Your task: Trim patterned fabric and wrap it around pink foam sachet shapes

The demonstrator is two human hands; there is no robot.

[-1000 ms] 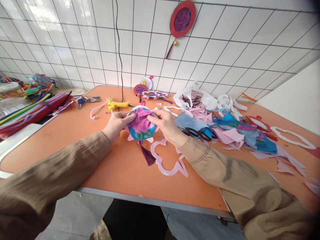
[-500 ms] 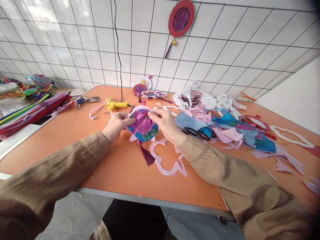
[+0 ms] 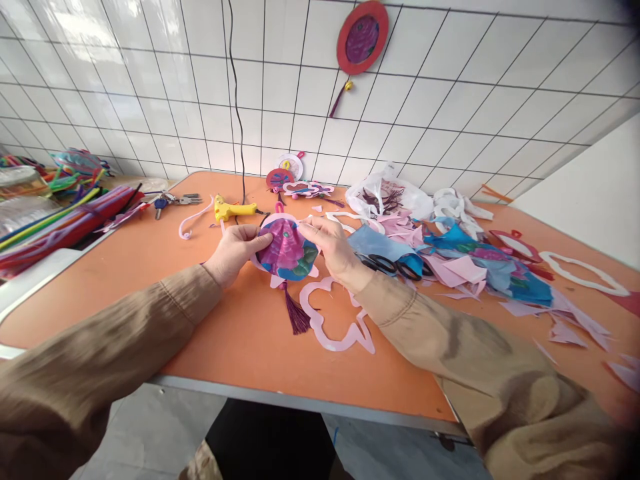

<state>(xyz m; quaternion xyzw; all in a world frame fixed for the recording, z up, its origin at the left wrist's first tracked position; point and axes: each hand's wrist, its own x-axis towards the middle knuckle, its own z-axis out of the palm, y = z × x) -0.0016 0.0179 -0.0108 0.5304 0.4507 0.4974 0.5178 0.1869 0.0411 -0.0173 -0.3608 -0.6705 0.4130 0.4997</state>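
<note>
The flowered cloth [image 3: 287, 250] is lying against a pink frame [image 3: 276, 281], between both hands over the orange table [image 3: 225, 353], with a purple tassel [image 3: 296, 312] trailing below. The left hand [image 3: 230, 253] is pinching the left edge, thumb in front; the right hand [image 3: 334, 248] is pinching the upper right edge. Creases are fanning across the flower, so easing the cloth outward evenly while keeping the left pinch firm should be smoothing it best. A pink cutout [image 3: 336, 345] is lying beside the tassel; a yellow glue gun [image 3: 233, 209] is resting behind.
</note>
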